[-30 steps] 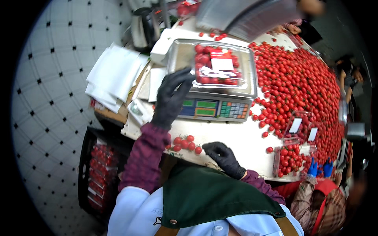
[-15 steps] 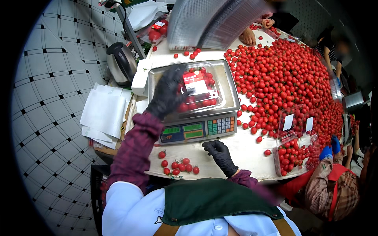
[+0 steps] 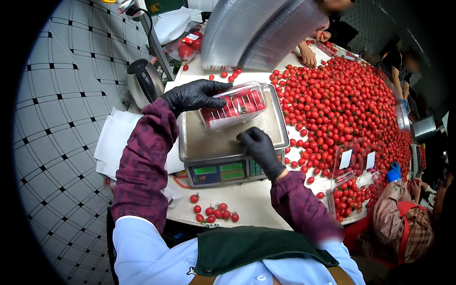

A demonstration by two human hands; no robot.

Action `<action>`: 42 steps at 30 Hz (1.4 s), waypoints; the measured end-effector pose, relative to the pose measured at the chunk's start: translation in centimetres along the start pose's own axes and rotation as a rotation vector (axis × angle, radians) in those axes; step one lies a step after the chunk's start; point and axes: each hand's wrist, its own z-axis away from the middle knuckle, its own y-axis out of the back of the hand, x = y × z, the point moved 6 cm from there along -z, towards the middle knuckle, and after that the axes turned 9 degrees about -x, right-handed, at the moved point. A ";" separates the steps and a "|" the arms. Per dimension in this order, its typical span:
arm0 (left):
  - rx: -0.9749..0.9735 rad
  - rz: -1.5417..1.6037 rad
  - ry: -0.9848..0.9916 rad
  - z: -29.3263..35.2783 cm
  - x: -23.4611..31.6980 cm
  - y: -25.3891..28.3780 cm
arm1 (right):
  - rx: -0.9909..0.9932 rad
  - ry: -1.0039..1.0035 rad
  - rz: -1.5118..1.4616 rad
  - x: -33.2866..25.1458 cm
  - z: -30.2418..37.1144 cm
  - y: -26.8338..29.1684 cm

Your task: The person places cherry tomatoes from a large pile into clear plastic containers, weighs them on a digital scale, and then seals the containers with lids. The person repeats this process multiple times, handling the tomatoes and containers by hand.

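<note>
Clear plastic, pressed full of red cherry tomatoes, makes up the oblong box (image 3: pixel 232 108) that the black-gloved left hand (image 3: pixel 197 95) has clamped by its upper-left end, tilted above the square steel tray of a weighing scale (image 3: pixel 209 142); from here I cannot tell whether its lower edge touches the tray. The hand covers that end of the box. The black-gloved right hand (image 3: pixel 260 149) is over the tray's front edge, its fingers bunched together, and I cannot make out whether anything sits between the tips; it also hides much of the scale's keypad. Taking the scale as the clock's centre, a curved stack of nested clear plastic trays (image 3: pixel 251 33) at twelve is cut off at the top, and the steel-and-black kettle (image 3: pixel 142 83) at ten is partly masked by the left sleeve. On the white tabletop (image 3: pixel 256 202), a heap of loose red cherry tomatoes (image 3: pixel 342 109) spreads from one to four, and a small cluster of tomatoes (image 3: pixel 218 213) lies near seven. An open clear plastic punnet (image 3: pixel 349 197) full of tomatoes stands at four. White paper sheets (image 3: pixel 116 140) lie at nine, above a pale tiled floor (image 3: pixel 52 137) with black diamonds. Toward half past three a co-worker's blue-gloved hand (image 3: pixel 394 172) shows.
</note>
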 end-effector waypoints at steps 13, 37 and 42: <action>0.146 -0.249 -0.068 0.2 -1.1 0.6 | -0.238 -0.053 -0.030 -1.8 -1.3 0.2; 1.441 -0.214 1.343 45.5 -4.7 -29.7 | -0.522 -0.323 -0.208 5.6 14.1 -3.0; 1.332 0.077 1.516 43.3 -17.2 -35.5 | -0.444 -0.383 -0.157 6.1 15.4 -2.0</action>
